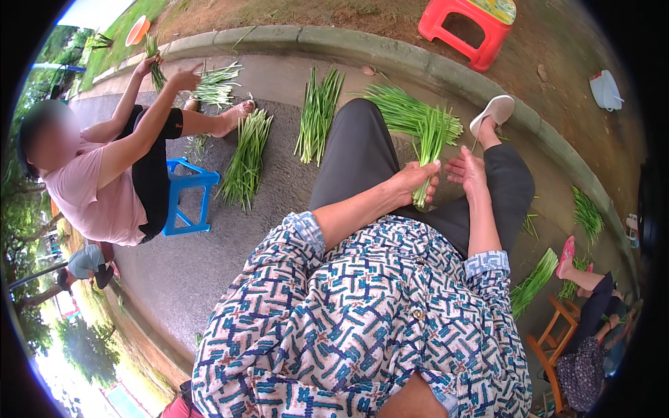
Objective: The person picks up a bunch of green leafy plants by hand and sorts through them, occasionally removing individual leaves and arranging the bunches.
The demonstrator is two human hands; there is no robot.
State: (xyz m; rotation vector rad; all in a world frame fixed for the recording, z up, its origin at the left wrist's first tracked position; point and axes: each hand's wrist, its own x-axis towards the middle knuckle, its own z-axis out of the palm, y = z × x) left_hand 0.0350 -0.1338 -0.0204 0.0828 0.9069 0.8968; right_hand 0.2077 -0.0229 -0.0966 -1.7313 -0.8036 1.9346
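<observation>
My left hand (418,183) is closed around the pale stem ends of a bunch of long green leafy stalks (433,137), likely garlic chives, above my lap. Just right of the bunch is my right hand (466,170), palm turned up and fingers partly curled; a thin strand seems to rise from its fingertips. Beyond my knees, a larger pile of the same stalks (397,109) lies on the pavement, partly behind the held bunch. Another bundle (319,115) lies to the left of my knee.
A person in a pink shirt (99,172) by a blue plastic stool (191,196) holds stalks at left. More bundles lie at left (248,162) and right (534,282). A curb (366,44) curves ahead, with a red stool (470,31) beyond. Another person sits near a wooden chair (554,339) at lower right.
</observation>
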